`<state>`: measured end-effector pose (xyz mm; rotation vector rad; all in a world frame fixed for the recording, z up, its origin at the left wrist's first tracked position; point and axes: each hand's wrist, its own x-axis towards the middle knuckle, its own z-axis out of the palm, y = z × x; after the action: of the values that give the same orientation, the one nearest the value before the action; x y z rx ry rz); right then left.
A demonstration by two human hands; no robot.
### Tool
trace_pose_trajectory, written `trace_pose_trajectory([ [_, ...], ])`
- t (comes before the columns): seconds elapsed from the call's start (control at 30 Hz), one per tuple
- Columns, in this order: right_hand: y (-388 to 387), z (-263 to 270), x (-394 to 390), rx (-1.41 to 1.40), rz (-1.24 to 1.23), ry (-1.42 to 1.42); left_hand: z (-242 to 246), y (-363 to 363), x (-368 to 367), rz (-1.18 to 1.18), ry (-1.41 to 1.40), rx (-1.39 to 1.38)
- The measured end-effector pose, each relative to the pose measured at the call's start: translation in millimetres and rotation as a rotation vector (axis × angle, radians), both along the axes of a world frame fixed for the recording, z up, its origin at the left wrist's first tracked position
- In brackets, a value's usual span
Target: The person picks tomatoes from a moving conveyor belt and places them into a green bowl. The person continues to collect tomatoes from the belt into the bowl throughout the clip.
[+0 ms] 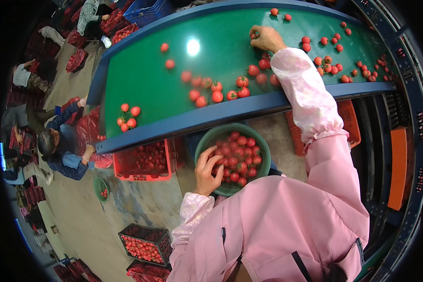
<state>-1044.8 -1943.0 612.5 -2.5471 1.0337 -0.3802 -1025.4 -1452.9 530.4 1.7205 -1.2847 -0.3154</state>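
Stretched out over the green conveyor belt [144, 77], my right hand [268, 38] grips a small red tomato [254, 35] between its fingertips. Below its wrist, more tomatoes [253, 70] lie on the belt, partly covered by my sleeve. My left hand [207, 172] reaches over the left side of a green plastic bowl [266, 148] close to my body. Its fingers are curved and apart, their tips at the cherry tomatoes [238, 151] inside; nothing shows in its grasp. Many of these tomatoes have green stems.
A blue rail [194, 116] edges the belt's near side. Below it stands a red crate [142, 178] of tomatoes. A person [61, 151] sits left of the belt's end. A small green basin [100, 189] and a black crate [144, 243] of tomatoes stand on the floor.
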Motion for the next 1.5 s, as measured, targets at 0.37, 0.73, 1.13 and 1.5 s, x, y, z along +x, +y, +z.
trace_pose_trajectory([
  [0.37, 286.0, -0.8, -96.3, 0.276, 0.821, -0.309, 23.0, -31.9, -16.4, 0.206, 0.315, -0.101],
  [0.73, 287.1, -54.0, -142.1, 0.28, 0.744, -0.258, 15.6, -47.0, -42.1, 0.18, 0.252, -0.093],
  [1.13, 252.9, -34.1, -214.9, 0.343, 0.479, -0.541, 101.7, -145.0, -23.4, -0.025, -0.307, -0.315],
  [1.5, 238.0, -23.8, -249.5, 0.446, 0.437, -0.649, 101.6, -281.2, 44.7, -0.124, -0.574, 0.316],
])
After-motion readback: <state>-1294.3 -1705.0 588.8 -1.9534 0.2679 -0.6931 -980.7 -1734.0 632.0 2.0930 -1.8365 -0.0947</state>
